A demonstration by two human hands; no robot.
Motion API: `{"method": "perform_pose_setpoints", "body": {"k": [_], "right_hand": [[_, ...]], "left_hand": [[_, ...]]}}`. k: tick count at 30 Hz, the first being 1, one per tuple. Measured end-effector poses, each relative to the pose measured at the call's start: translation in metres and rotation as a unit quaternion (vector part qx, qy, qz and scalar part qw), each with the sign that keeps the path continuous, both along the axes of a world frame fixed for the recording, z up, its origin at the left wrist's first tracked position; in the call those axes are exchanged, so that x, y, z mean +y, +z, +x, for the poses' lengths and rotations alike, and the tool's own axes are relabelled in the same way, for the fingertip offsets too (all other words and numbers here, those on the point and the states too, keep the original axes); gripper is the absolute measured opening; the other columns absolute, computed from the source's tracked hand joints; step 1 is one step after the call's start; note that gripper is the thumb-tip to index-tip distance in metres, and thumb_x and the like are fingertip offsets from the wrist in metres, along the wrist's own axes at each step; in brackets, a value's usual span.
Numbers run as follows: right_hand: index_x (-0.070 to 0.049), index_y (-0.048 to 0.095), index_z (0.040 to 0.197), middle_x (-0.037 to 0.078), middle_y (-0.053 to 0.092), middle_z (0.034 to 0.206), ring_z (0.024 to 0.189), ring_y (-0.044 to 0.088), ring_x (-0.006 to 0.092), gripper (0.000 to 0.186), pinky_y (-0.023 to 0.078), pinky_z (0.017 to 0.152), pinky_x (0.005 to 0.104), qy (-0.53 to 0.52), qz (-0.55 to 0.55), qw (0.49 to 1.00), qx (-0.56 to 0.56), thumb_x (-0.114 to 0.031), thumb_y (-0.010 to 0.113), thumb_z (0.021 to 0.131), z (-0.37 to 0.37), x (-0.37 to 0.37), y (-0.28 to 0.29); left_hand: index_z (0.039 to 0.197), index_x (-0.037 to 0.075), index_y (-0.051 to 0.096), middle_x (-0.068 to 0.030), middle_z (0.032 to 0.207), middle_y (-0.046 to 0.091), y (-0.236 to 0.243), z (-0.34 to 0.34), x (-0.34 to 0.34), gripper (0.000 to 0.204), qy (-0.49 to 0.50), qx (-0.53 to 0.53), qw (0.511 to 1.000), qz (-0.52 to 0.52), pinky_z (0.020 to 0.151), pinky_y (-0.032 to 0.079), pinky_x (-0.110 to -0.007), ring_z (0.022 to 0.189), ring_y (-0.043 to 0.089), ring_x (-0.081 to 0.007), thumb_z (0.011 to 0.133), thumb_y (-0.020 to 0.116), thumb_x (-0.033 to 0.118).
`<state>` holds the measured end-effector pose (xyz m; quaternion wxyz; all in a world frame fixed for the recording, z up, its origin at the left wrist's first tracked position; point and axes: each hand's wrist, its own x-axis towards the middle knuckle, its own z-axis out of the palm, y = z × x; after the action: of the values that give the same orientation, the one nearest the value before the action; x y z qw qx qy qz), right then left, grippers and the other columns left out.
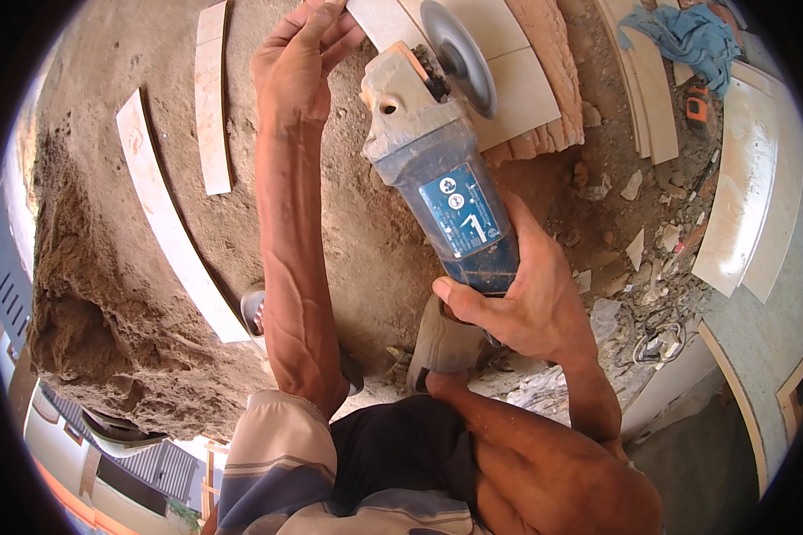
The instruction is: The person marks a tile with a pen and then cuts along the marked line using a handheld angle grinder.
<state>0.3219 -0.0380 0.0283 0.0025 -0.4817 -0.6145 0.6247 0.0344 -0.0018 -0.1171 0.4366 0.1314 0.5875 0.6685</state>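
My right hand (540,290) is wrapped round the rear of a blue angle grinder (442,169). Its worn grey head points away from me, and a grey cutting disc (459,58) stands edge-on at the head's right. Under the disc lies a cream tile (517,98) with a thin line across it, resting on a rough reddish-brown block (549,62). Where the disc meets the tile, I cannot tell whether they touch. At the upper edge of the view, my left hand (299,67) is closed with thumb and fingers at the tile's left end; the fingertips are partly cut off.
Two long tile strips (165,205) lie on the dirt at left. Toward the right are more strips (647,89), a blue cloth (687,40), an orange tape measure (697,109), larger tiles (740,187) and scattered shards (633,250). My feet stand close below the grinder.
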Motion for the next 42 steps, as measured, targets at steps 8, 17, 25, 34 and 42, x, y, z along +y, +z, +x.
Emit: {"method": "perform_pose_setpoints", "body": {"k": [8,17,25,34,42], "right_hand": [[0.001,0.057,0.132,0.019,0.073,0.102,0.091,0.074,0.0306,0.072,0.058,0.085,0.0431,0.009,-0.016,0.999,-0.038,-0.033,0.091,0.08,0.009,-0.006,0.009],[0.0,0.06,0.129,0.016,0.072,0.103,0.09,0.071,0.0244,0.066,0.057,0.084,0.0404,-0.018,0.041,0.999,0.028,-0.028,0.092,0.078,-0.02,0.025,0.008],[0.001,0.061,0.128,0.017,0.071,0.104,0.093,0.071,0.0257,0.062,0.057,0.086,0.0402,0.007,0.06,0.997,0.042,-0.028,0.09,0.081,-0.095,0.074,-0.005],[0.003,0.062,0.125,0.013,0.071,0.102,0.09,0.071,0.022,0.06,0.058,0.085,0.0387,0.009,0.09,0.993,0.078,-0.027,0.089,0.081,-0.117,0.085,-0.029],[0.002,0.063,0.123,0.012,0.074,0.101,0.089,0.073,0.0193,0.056,0.06,0.083,0.0366,0.003,0.084,0.994,0.066,-0.022,0.089,0.08,-0.123,0.084,-0.033]], "left_hand": [[0.125,-0.001,0.075,-0.0113,0.118,0.081,0.014,0.005,-0.003,0.029,0.016,0.019,0.999,-0.021,0.09,0.066,-0.03,0.096,0.077,-0.0142,0.101,0.08,0.015],[0.118,-0.003,0.077,-0.0136,0.105,0.082,0.023,0.008,-0.002,0.025,0.049,0.001,0.998,-0.048,0.076,0.069,-0.028,0.084,0.078,-0.0154,0.097,0.083,0.011],[0.115,-0.003,0.077,-0.0155,0.102,0.081,0.011,0.012,-0.009,0.022,0.069,-0.111,0.99,0.052,0.078,0.066,-0.033,0.083,0.079,-0.0197,0.094,0.08,0.002],[0.108,-0.007,0.075,-0.0147,0.096,0.081,0.011,0.003,-0.01,0.022,0.029,0.0,0.998,-0.049,0.069,0.06,-0.026,0.076,0.074,-0.0126,0.091,0.082,0.005],[0.116,-0.004,0.073,-0.0095,0.104,0.08,0.05,0.02,-0.013,0.025,0.066,0.074,0.993,-0.062,0.075,0.055,-0.025,0.089,0.072,-0.0098,0.103,0.069,0.018]]}}
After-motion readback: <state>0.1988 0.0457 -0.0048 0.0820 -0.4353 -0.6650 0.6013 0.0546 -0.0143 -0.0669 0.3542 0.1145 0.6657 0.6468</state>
